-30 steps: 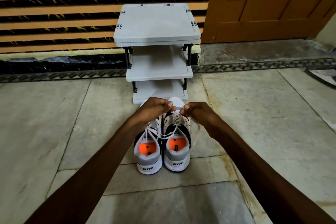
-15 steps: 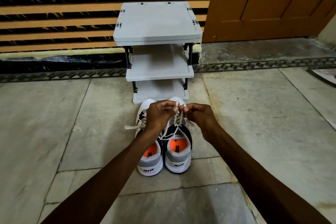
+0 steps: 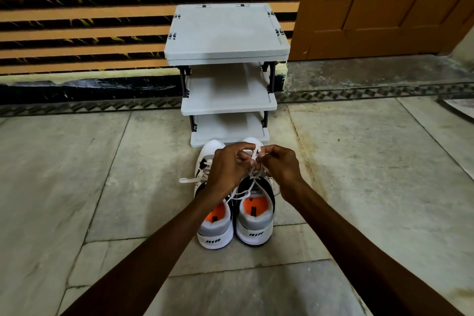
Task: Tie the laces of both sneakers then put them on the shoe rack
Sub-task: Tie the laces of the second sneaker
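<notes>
Both hands, left hand point(image 3: 227, 168) and right hand point(image 3: 280, 165), pinch the thin white lace point(image 3: 254, 154) of the right white-and-black sneaker point(image 3: 255, 215); slackened tension could collapse the loop.

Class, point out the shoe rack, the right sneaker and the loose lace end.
shoe rack point(image 3: 225, 31), head view, top shelf surface
right sneaker point(image 3: 256, 233), head view, heel
loose lace end point(image 3: 185, 180), head view, tip lying left of the left sneaker
</notes>
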Available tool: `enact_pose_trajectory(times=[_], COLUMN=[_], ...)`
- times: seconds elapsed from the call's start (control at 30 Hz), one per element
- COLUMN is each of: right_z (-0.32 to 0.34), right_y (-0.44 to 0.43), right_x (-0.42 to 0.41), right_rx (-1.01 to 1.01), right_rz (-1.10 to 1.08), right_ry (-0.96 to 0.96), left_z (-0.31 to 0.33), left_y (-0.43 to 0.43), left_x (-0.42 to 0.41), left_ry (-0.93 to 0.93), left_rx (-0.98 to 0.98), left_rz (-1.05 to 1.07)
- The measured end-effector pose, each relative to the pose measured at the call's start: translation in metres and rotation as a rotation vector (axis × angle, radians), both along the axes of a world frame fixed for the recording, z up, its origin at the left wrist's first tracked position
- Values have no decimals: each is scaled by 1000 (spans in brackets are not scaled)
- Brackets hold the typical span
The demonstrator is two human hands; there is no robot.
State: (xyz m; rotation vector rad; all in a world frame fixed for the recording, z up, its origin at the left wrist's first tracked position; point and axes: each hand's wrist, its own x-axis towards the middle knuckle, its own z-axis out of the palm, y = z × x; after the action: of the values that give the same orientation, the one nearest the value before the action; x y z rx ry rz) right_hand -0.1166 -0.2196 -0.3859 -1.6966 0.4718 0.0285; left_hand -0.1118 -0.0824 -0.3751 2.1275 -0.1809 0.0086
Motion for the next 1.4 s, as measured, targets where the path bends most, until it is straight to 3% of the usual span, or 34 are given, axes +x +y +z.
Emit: enact_pose_trajectory(times=[0.2, 0.37, 0.6, 0.8, 1.03, 1.17, 1.4], right_z=[-3, 0, 14, 15, 11, 13, 3], right_y=[-5, -8, -4, -6, -15, -21, -14], right_x=[1, 2, -3, -4, 2, 2, -9], right_rx=[80, 200, 435, 441, 46, -60, -718], right_rz=[81, -12, 31, 105, 206, 292, 458], right_ry=[47, 138, 145, 145, 75, 66, -430], left_z=[-2, 0, 2, -1, -4, -1, -8], left_y=[2, 3, 4, 7, 10, 9, 5], left_x=[-6, -9, -8, -5, -2, 1, 5], left_ry=[-125, -111, -119, -64, -80, -8, 126], left_rx=[221, 351, 346, 242, 305, 284, 146], left_rz=[-161, -296, -293, -256, -312, -289, -212])
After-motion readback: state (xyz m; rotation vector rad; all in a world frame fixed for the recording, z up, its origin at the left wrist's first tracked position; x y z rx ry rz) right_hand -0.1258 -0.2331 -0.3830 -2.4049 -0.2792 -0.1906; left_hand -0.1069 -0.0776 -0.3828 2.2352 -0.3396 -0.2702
